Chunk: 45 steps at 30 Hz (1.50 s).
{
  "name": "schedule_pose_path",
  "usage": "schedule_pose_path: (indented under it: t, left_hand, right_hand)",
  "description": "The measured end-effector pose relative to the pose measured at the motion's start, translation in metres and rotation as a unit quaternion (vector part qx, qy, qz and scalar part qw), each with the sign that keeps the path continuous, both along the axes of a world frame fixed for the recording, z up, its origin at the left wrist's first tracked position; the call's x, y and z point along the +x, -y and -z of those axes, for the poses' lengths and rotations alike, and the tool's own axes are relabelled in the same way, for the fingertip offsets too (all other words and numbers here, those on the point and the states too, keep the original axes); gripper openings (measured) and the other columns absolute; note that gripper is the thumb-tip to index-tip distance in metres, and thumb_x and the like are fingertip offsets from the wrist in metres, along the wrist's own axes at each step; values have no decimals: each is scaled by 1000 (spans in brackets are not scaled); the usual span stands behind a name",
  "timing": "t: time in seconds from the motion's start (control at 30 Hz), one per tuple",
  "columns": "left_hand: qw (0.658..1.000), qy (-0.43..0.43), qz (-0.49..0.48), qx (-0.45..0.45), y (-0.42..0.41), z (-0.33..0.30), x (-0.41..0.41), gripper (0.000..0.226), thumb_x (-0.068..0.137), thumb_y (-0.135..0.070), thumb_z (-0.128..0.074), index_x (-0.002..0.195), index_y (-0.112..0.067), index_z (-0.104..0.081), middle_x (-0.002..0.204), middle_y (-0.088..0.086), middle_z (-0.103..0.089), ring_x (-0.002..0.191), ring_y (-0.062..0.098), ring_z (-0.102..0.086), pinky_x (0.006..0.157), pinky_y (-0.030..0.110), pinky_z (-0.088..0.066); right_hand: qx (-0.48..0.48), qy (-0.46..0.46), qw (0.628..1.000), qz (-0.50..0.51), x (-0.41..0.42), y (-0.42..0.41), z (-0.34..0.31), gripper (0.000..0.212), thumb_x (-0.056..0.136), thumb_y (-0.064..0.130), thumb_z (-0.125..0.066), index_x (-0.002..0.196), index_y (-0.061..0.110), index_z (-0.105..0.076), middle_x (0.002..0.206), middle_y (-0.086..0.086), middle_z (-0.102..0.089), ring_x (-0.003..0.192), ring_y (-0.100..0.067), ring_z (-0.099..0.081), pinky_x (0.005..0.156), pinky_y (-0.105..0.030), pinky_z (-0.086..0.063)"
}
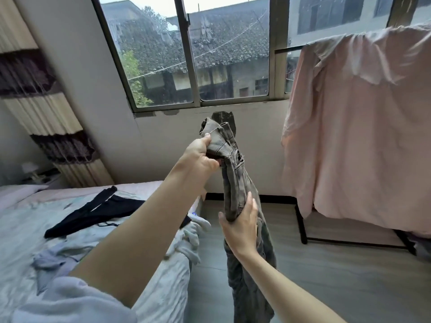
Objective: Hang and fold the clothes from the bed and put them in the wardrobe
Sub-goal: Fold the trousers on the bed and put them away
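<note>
A pair of grey-brown jeans (235, 183) hangs in the air in front of me, over the floor beside the bed. My left hand (200, 155) grips the bunched waistband up high. Lower down, my right hand (241, 224) is wrapped round the gathered legs, which trail toward the floor. On the bed (28, 220) at the left lie a black garment (93, 213) spread flat and a crumpled light blue garment (50, 259). No wardrobe is in view.
A black clothes rack (300, 224) stands at the right with a large pink cloth (363, 127) draped over its bar. A window (193, 54) fills the far wall. A striped curtain (39, 108) hangs at the left. Grey floor (326, 271) lies between bed and rack.
</note>
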State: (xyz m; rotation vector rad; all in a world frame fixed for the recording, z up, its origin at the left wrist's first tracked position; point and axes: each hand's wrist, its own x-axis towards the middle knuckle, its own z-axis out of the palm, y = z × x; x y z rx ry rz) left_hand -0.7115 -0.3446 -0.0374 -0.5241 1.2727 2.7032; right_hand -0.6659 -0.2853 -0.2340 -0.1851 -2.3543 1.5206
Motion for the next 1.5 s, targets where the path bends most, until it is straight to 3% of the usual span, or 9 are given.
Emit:
schedule_pose_path:
  t: [0.17, 0.43, 0.6, 0.8, 0.9, 1.0, 1.1, 1.27, 1.5]
  left_hand:
    - [998, -20, -60, 26, 54, -2, 0, 21, 99, -13, -48, 79, -5, -51, 112, 10, -63, 114, 25, -58, 88, 45, -43]
    - [990, -84, -110, -7, 159, 21, -13, 21, 97, -17, -52, 78, -8, -55, 52, 6, -65, 71, 20, -59, 97, 40, -45]
    - [982, -113, -147, -29, 262, 35, -28, 20, 97, -23, -50, 88, -8, -59, 64, 6, -70, 57, 16, -68, 60, 30, -57]
    - [973, -92, -206, -50, 436, 63, -7, 35, 98, -36, -45, 98, -5, -61, 78, 11, -73, 79, 23, -68, 75, 39, -51]
    - [962, -69, -256, -68, 527, 87, 13, 38, 99, -41, -40, 97, -8, -60, 73, 5, -73, 68, 17, -71, 69, 34, -52]
    - [937, -42, -336, -88, 637, 124, 36, 46, 99, -48, -35, 112, -12, -60, 83, 2, -74, 82, 16, -71, 60, 30, -56]
    - [884, 92, -436, -143, 737, 173, 69, 65, 92, -64, -35, 134, -16, -46, 115, 2, -61, 109, 25, -58, 80, 43, -52]
    - [833, 235, -471, -171, 797, 284, 125, 74, 87, -63, -47, 144, -16, -35, 148, 5, -38, 128, 26, -45, 101, 44, -39]
    - [858, 325, -342, -202, 765, 372, 140, 50, 98, -47, -39, 137, -17, -36, 146, 5, -33, 138, 29, -27, 108, 50, -24]
  right_hand:
    - [93, -16, 996, 2, -14, 6, 10, 62, 83, 13, -58, 141, 13, -37, 141, -6, -45, 130, -26, -40, 106, -39, -33]
    - [230, 9, 973, -34, -41, 50, -6, 50, 91, 13, -43, 139, 23, -40, 123, -8, -62, 109, -33, -57, 82, -36, -42]
    - [236, -27, 967, -90, -53, 131, -16, 56, 90, 11, -47, 144, 17, -35, 136, -6, -53, 123, -26, -50, 94, -36, -40]
    - [263, -122, 938, -188, -56, 284, -6, 52, 82, -1, -54, 133, 4, -50, 132, -11, -57, 122, -26, -54, 95, -40, -46]
    - [290, -149, 907, -268, -47, 373, 8, 51, 80, 3, -58, 131, 1, -51, 131, -16, -57, 119, -30, -56, 94, -45, -47]
    - [331, -79, 835, -432, -31, 466, 29, 57, 100, 30, -37, 150, 16, -15, 158, -4, -14, 145, -20, -14, 115, -45, -15]
    - [369, 16, 759, -536, -17, 535, 66, 60, 101, 39, -30, 151, 25, -1, 159, 0, 3, 146, -19, 5, 118, -48, -5]
    - [402, 114, 672, -612, -7, 582, 142, 52, 100, 28, -34, 148, 15, -22, 156, -8, -17, 145, -26, -12, 117, -38, -15]
    - [419, 210, 639, -610, -10, 591, 193, 42, 99, 20, -32, 139, 8, -39, 142, -15, -43, 129, -29, -41, 102, -30, -32]
